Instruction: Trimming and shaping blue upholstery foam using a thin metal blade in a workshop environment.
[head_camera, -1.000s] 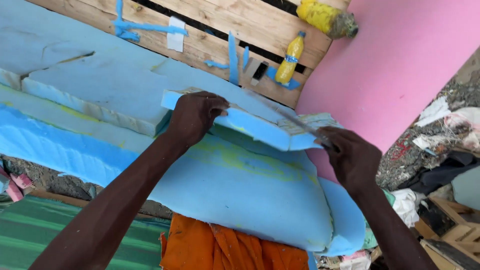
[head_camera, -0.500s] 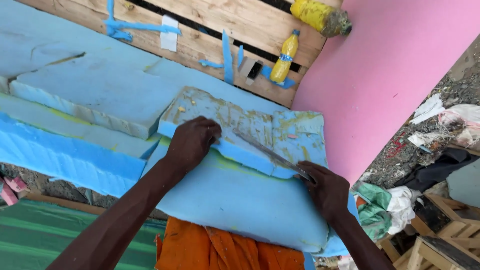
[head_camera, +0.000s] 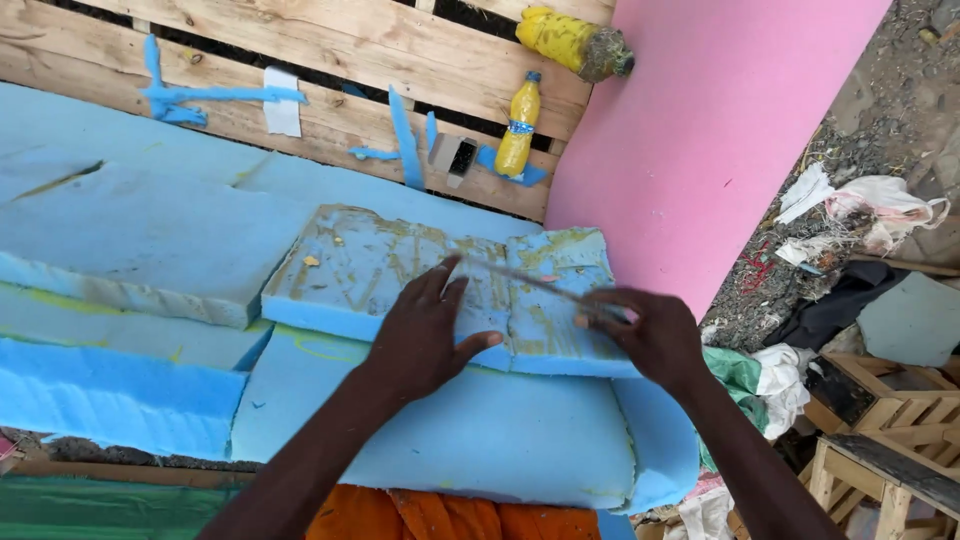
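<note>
— Fingers (head_camera: 452, 283) of the left hand (head_camera: 425, 335): status?
— Spread apart, pressed flat on the glue-streaked blue foam piece (head_camera: 400, 280), which lies atop the larger foam slab (head_camera: 480, 440).
— Right hand (head_camera: 650, 335)?
— Clamped on a thin blade (head_camera: 520, 278); its handle is hidden in the fist, and its tip is hard to make out.

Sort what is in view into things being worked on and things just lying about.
In use: left hand flat on the glue-streaked foam piece; right hand holding a thin blade; foam slab beneath.

Lying about: yellow bottle, foam scraps, pallet, pink board, rags.
</note>
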